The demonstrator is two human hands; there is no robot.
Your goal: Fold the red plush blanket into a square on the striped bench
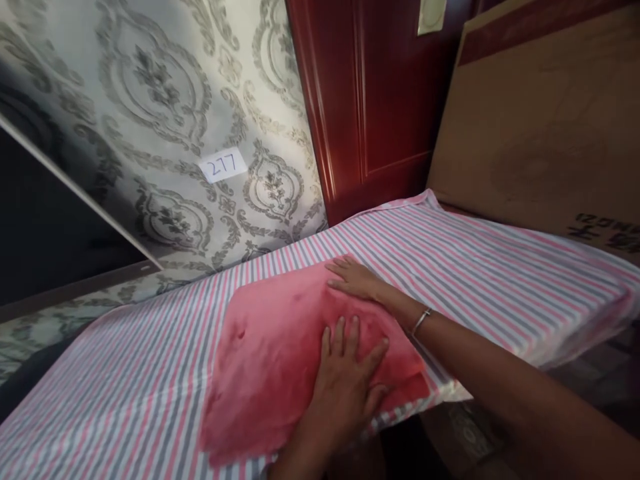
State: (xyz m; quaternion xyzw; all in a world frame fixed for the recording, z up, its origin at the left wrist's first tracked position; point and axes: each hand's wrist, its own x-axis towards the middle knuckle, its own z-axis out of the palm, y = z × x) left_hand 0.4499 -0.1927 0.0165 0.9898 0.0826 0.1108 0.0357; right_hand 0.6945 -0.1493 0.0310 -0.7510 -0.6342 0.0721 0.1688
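Note:
A pink, soft-looking cloth [270, 333] lies spread flat on a tabletop, with a few small creases and a fold under its right part. My left hand [343, 377] rests palm down on the near right part of it, fingers spread. Farther back, my right hand [353, 279] lies flat on the cloth's far right edge, fingers stretched out to the left. A thin bracelet [421, 321] circles my right wrist. Neither hand grips anything.
A striped tablecloth [145, 373] covers the table. Behind stand a patterned wall with a card [223, 165] marked 277 and a dark red door [390, 87]. A large cardboard box [545, 127] is at the back right, a dark screen [55, 220] at the left.

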